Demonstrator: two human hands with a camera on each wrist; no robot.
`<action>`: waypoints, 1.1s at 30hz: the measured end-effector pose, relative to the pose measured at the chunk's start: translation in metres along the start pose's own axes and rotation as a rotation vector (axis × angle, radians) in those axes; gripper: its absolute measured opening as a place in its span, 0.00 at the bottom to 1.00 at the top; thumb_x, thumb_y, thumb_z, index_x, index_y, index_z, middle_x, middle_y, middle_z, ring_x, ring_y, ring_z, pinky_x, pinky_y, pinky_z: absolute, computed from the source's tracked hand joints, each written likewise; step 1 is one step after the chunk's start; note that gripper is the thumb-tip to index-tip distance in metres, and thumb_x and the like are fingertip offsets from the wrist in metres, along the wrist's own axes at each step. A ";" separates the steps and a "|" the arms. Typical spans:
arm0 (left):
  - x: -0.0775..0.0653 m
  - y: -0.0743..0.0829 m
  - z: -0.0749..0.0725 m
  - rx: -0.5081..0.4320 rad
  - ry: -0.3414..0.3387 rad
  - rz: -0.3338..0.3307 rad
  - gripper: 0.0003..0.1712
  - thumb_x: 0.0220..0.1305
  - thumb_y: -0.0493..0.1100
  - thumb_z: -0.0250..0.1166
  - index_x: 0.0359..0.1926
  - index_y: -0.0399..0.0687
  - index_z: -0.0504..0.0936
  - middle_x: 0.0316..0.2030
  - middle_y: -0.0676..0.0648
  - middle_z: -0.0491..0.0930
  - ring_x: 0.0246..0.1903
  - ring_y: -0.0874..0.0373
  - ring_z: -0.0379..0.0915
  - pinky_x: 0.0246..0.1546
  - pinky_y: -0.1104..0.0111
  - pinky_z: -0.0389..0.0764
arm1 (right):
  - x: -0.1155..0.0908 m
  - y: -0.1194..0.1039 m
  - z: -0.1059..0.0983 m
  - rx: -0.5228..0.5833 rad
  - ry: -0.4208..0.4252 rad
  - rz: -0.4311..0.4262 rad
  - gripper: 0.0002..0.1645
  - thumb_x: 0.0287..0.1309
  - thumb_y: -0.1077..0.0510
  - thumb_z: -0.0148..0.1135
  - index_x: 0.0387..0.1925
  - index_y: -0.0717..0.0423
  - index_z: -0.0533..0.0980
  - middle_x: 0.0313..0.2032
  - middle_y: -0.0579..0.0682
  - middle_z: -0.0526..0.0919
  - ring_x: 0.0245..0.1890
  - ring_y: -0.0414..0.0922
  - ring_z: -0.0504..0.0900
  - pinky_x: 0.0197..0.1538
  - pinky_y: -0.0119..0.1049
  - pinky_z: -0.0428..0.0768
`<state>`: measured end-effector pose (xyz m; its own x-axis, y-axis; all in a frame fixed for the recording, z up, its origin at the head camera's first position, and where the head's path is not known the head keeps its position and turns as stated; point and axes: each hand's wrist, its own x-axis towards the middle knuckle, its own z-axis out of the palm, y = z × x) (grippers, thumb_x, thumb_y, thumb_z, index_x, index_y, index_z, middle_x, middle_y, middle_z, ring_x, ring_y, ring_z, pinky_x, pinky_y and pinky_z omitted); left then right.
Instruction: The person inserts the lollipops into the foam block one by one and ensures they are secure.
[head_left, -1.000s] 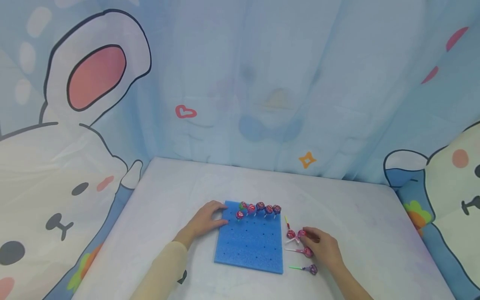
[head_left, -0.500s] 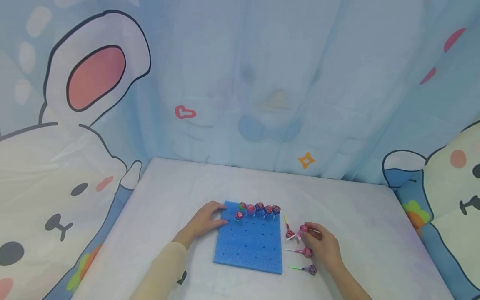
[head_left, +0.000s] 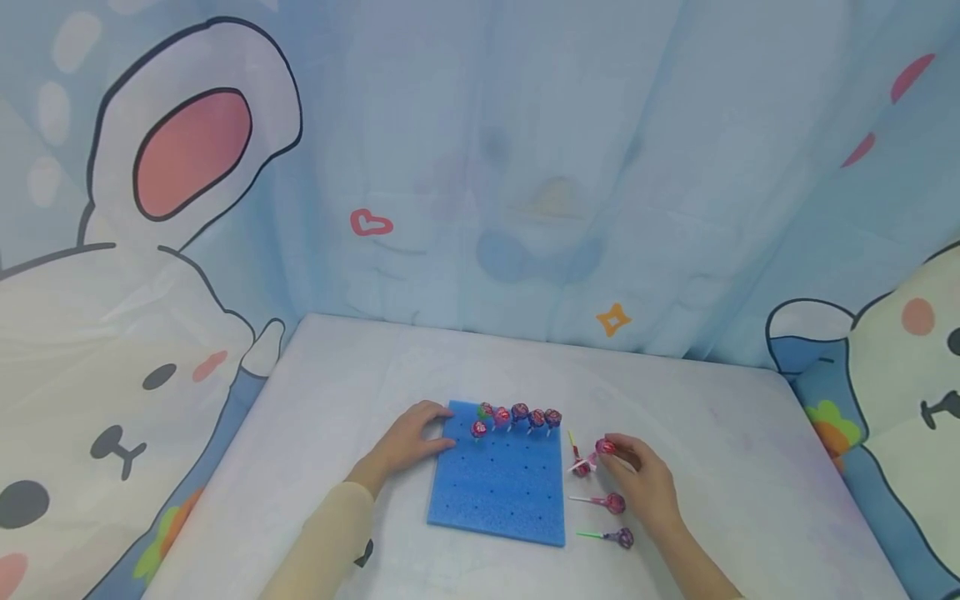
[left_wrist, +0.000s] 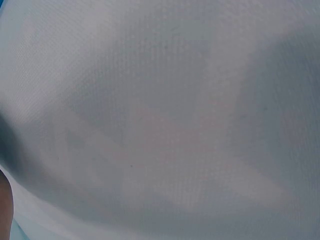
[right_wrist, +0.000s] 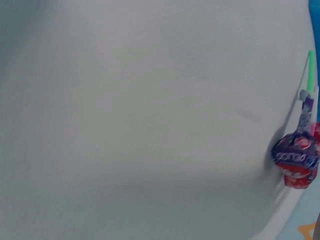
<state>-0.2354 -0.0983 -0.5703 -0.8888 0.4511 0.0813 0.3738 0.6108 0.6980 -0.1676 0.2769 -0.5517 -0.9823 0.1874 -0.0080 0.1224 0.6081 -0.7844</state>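
A blue foam board (head_left: pixel 498 492) dotted with small holes lies on the table; lollipops (head_left: pixel 520 412) stand upright along its far edge, with one more (head_left: pixel 478 430) just in front. My left hand (head_left: pixel 408 437) rests at the board's left edge, index finger and thumb spread and touching it. Right of the board, my right hand (head_left: pixel 645 483) pinches a pink-wrapped lollipop (head_left: pixel 604 447) by its head, stick pointing left. Beneath it lies a red lollipop with a yellow stick (head_left: pixel 573 446), partly overlapped. In the left wrist view only a sliver of skin (left_wrist: pixel 5 205) shows.
Nearer me on the white tablecloth (head_left: pixel 712 433) lie a pink lollipop with a white stick (head_left: pixel 615 503) and a purple one with a green stick (head_left: pixel 624 538). A printed curtain (head_left: pixel 450 167) hangs behind and at both sides.
My right hand has moved slightly away from me with the pink lollipop, whose head now sits farther back. The left hand and the board have stayed in place.
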 end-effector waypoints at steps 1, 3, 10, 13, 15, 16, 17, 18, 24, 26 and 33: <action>0.000 0.000 0.000 0.001 0.000 -0.002 0.28 0.63 0.53 0.68 0.61 0.49 0.75 0.59 0.48 0.74 0.64 0.51 0.65 0.67 0.56 0.65 | 0.000 -0.002 0.001 0.009 0.001 -0.005 0.24 0.65 0.57 0.62 0.61 0.55 0.71 0.59 0.55 0.76 0.63 0.53 0.73 0.63 0.46 0.72; 0.000 -0.001 0.001 0.004 0.008 0.011 0.28 0.63 0.53 0.68 0.61 0.49 0.75 0.58 0.48 0.74 0.64 0.51 0.66 0.67 0.56 0.66 | -0.002 -0.007 0.002 0.027 0.004 -0.015 0.24 0.65 0.58 0.63 0.61 0.54 0.71 0.59 0.54 0.76 0.63 0.51 0.73 0.61 0.40 0.73; 0.000 -0.002 0.001 0.009 0.021 0.042 0.28 0.63 0.52 0.67 0.60 0.47 0.76 0.57 0.46 0.75 0.62 0.49 0.68 0.65 0.53 0.68 | -0.009 -0.023 0.009 0.084 0.003 -0.066 0.23 0.63 0.64 0.64 0.58 0.57 0.71 0.57 0.55 0.76 0.61 0.52 0.74 0.55 0.30 0.75; 0.000 -0.001 0.000 0.001 0.008 0.027 0.28 0.63 0.53 0.67 0.61 0.47 0.75 0.57 0.46 0.75 0.63 0.50 0.67 0.66 0.54 0.67 | -0.011 -0.028 0.013 0.076 0.009 -0.103 0.22 0.62 0.65 0.64 0.57 0.58 0.72 0.55 0.55 0.76 0.60 0.53 0.75 0.55 0.32 0.76; 0.000 0.000 0.000 -0.003 0.004 0.020 0.28 0.63 0.53 0.67 0.61 0.47 0.76 0.58 0.47 0.75 0.63 0.50 0.67 0.66 0.54 0.67 | -0.011 -0.030 0.015 0.080 0.017 -0.146 0.21 0.61 0.66 0.64 0.56 0.60 0.72 0.54 0.56 0.77 0.59 0.54 0.76 0.54 0.32 0.77; 0.001 0.000 0.000 -0.003 0.003 0.019 0.28 0.63 0.53 0.67 0.60 0.46 0.76 0.58 0.46 0.75 0.63 0.50 0.67 0.66 0.54 0.67 | -0.010 -0.031 0.015 0.081 0.022 -0.169 0.21 0.61 0.67 0.64 0.55 0.60 0.73 0.53 0.56 0.77 0.59 0.54 0.76 0.53 0.31 0.77; 0.000 0.001 0.000 -0.004 0.003 0.018 0.28 0.63 0.53 0.67 0.60 0.46 0.76 0.58 0.47 0.75 0.63 0.50 0.67 0.66 0.54 0.67 | -0.010 -0.032 0.016 0.080 0.029 -0.193 0.21 0.60 0.68 0.64 0.55 0.60 0.73 0.53 0.56 0.77 0.58 0.54 0.77 0.53 0.30 0.77; 0.000 0.001 0.000 -0.005 0.002 0.016 0.28 0.63 0.53 0.67 0.60 0.47 0.75 0.58 0.47 0.75 0.63 0.50 0.67 0.66 0.54 0.67 | -0.009 -0.034 0.017 0.079 0.036 -0.217 0.20 0.60 0.68 0.64 0.54 0.60 0.74 0.52 0.56 0.77 0.58 0.54 0.77 0.52 0.28 0.77; 0.002 0.000 -0.001 0.009 0.008 0.026 0.28 0.63 0.52 0.68 0.60 0.46 0.76 0.57 0.46 0.75 0.63 0.49 0.67 0.66 0.54 0.67 | -0.008 -0.046 0.026 0.107 0.058 -0.356 0.20 0.57 0.71 0.65 0.51 0.60 0.74 0.49 0.54 0.77 0.53 0.53 0.81 0.47 0.29 0.81; 0.002 0.001 -0.001 0.012 0.008 0.028 0.28 0.63 0.52 0.68 0.60 0.46 0.76 0.57 0.46 0.75 0.63 0.49 0.67 0.66 0.54 0.66 | -0.008 -0.051 0.030 0.089 0.067 -0.404 0.20 0.57 0.71 0.66 0.51 0.60 0.74 0.48 0.53 0.77 0.51 0.52 0.82 0.47 0.33 0.82; -0.001 0.004 -0.002 -0.004 0.000 0.017 0.28 0.63 0.51 0.68 0.61 0.46 0.75 0.58 0.46 0.74 0.63 0.49 0.66 0.67 0.54 0.66 | -0.008 -0.063 0.046 0.029 0.099 -0.541 0.21 0.52 0.73 0.68 0.48 0.61 0.76 0.48 0.53 0.78 0.51 0.48 0.80 0.51 0.40 0.81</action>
<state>-0.2340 -0.0975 -0.5656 -0.8824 0.4612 0.0928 0.3875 0.6008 0.6992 -0.1743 0.2017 -0.5308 -0.8859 -0.0736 0.4579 -0.4013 0.6167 -0.6772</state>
